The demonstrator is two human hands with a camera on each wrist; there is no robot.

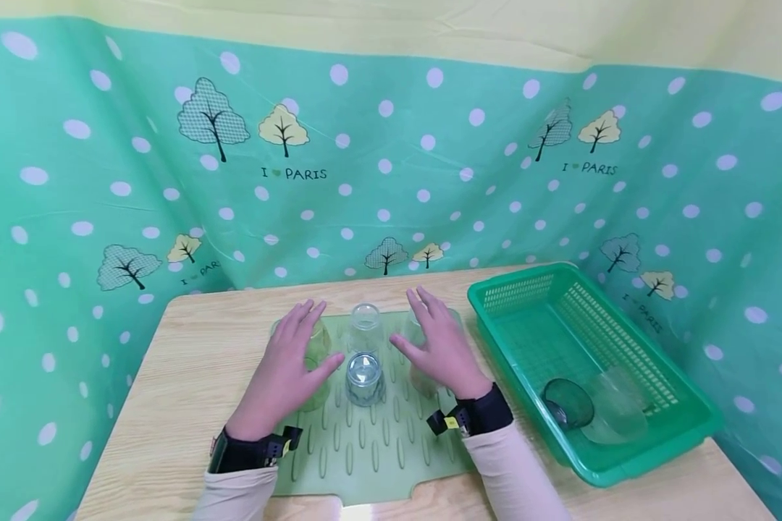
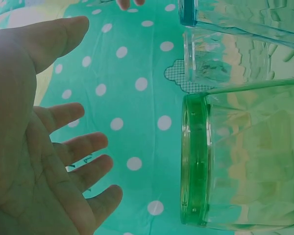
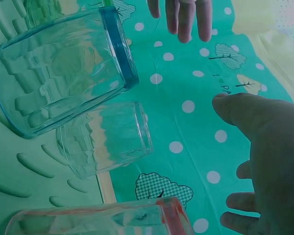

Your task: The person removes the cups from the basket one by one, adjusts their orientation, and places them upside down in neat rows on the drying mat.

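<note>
Several glasses stand upside down on a pale green ridged mat [image 1: 371,456]. My left hand [image 1: 283,369] hovers open, fingers spread, beside a green-tinted glass [image 1: 318,346]. In the left wrist view the palm [image 2: 34,147] stays clear of that green glass [image 2: 245,156]. My right hand [image 1: 438,347] is open too, over a red-rimmed glass [image 1: 422,378]. The right wrist view shows the hand [image 3: 269,161] apart from the red-rimmed glass [image 3: 103,220]. Between the hands stand a blue-rimmed glass [image 1: 365,378] and, behind it, a clear glass [image 1: 365,325].
The mat lies on a wooden table [image 1: 189,376]. A green plastic basket [image 1: 515,293] sits at the right, with a dark green glass [image 1: 567,401] and a clear glass [image 1: 615,414] lying in it. A dotted green cloth [image 1: 391,166] walls in the table.
</note>
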